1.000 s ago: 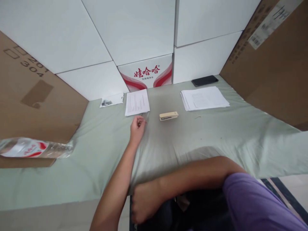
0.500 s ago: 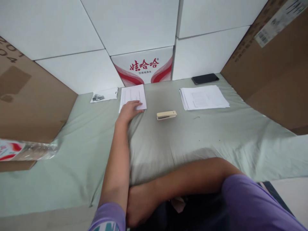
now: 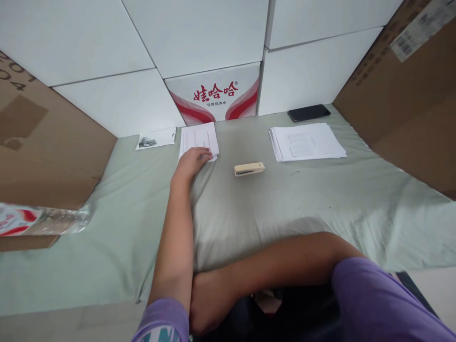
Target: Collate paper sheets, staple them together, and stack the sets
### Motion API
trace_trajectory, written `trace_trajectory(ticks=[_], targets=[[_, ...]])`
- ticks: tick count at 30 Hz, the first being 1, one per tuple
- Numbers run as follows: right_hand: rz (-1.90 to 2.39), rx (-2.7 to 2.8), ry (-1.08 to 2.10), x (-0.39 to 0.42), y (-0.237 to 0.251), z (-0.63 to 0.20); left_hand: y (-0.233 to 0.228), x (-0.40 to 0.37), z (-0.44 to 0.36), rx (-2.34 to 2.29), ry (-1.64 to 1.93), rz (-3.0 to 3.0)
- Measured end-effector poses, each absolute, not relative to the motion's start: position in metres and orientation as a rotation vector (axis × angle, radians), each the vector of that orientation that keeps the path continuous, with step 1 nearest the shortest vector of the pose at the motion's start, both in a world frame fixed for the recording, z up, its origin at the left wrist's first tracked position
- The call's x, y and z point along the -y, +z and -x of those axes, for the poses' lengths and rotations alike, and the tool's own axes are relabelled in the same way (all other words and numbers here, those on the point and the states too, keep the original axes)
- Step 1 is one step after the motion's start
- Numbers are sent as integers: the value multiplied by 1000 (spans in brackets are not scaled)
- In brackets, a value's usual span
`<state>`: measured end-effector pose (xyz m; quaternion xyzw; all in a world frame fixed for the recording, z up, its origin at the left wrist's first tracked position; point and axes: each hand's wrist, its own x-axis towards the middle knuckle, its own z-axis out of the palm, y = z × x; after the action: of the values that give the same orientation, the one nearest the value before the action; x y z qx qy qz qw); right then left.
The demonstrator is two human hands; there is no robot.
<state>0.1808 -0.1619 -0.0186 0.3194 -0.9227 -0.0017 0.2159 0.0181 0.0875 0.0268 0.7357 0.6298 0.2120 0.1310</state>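
Left hand (image 3: 192,160) on sheet's (image 3: 198,135) near edge — stapler (image 3: 249,169) apart

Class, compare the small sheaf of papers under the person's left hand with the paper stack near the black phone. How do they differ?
The small sheaf is narrower and thin; the paper stack is wider and thicker, with layered edges showing. The left hand rests on the sheaf's near edge; nothing touches the stack. The sheaf lies left of the stapler, the stack right of it, by the phone. Both are white, printed, and flat on the green cloth.

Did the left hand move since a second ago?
Yes. The left hand went forward, away from the person, onto the printed sheet left of the stapler.
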Motion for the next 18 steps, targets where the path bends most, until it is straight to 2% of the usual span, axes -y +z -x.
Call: trace_trajectory(ticks=[12,18], targets=[[-890,2572,18,159,-16,-183,17,-94,-15,-2034,842,-1951],[-884,2580,110,159,-20,-182,30,-88,-22,-2158,814,-1933]])
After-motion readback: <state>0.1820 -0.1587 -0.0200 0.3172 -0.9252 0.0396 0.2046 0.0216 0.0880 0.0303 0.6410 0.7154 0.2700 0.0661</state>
